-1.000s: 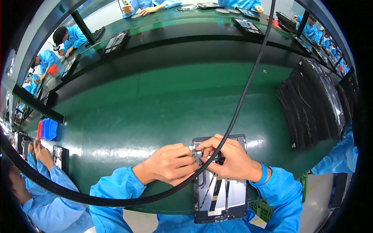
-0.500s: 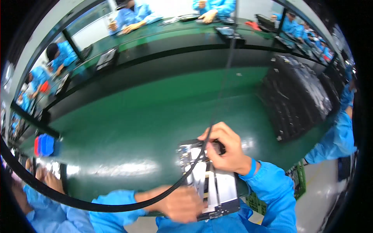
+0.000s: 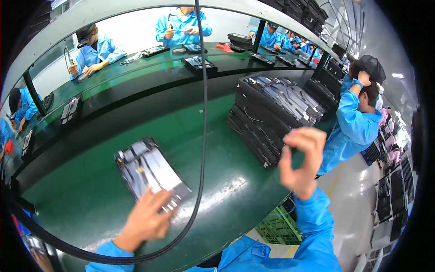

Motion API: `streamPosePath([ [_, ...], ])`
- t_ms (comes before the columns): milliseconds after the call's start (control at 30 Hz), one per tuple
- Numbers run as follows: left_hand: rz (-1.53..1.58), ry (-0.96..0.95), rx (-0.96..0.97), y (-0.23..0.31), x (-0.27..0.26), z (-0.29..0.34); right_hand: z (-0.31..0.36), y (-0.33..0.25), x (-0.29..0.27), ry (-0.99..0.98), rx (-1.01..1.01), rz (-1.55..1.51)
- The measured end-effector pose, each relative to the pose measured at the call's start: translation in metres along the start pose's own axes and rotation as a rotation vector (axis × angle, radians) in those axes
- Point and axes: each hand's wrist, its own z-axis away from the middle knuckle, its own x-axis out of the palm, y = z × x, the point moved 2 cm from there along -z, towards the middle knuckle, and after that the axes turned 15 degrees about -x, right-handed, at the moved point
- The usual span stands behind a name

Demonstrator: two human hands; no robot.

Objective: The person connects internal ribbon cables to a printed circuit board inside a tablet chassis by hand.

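Tablet-like unit [image 3: 164, 171], innards bare, lying flat and aslant on the green desk [image 3: 218, 152], left of the hanging black cable [image 3: 205, 99]. Pale panel uppermost, thin dark strips [image 3: 148, 171] running along it.

Left hand [image 3: 147, 222]: over the unit's near end, forefinger extended toward the panel. Looks like contact at the near border; whether the fingers grip, press or only rest, cannot tell.

Right hand [image 3: 302, 167]: raised, thumb and fingers curled toward each other with a gap between, nothing visible in them; released. In view it overlaps the stack of similar black units [image 3: 260, 119]; touching or apart, unclear.

On handling, my judgement: keep the left fingers on the dark border rather than the thin strips, which look easy to snag or crease. Light, even pressure should do; a hard push at one end could skid the unit on that glossy surface. Right hand best kept clear of the stack's edges, which sit unevenly and might shift if knocked. Mind the cable's loop, close to the left wrist.
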Motion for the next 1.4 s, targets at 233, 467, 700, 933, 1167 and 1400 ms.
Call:
streamPosePath([
  [233,-0.047,0.220,-0.448,-0.121,-0.018,-0.029,0.005,0.107,-0.056,-0.563,0.210,-0.001],
  [467,-0.065,0.364,-0.526,-0.138,-0.019,-0.005,-0.007,0.106,-0.053,-0.698,-0.268,0.272],
  [700,-0.015,0.404,-0.453,-0.127,-0.020,-0.008,-0.012,0.118,-0.053,-0.515,-0.231,0.388],
  [933,-0.056,0.491,-0.338,-0.116,-0.022,-0.008,-0.019,0.107,-0.044,-0.306,-0.348,0.361],
  [1167,0.046,0.575,-0.291,-0.046,-0.028,0.014,-0.020,-0.023,-0.041,-0.275,-0.629,0.137],
  [1400,0.366,0.513,-0.376,0.002,-0.014,0.020,0.030,-0.155,0.024,-0.327,-0.711,-0.390],
])
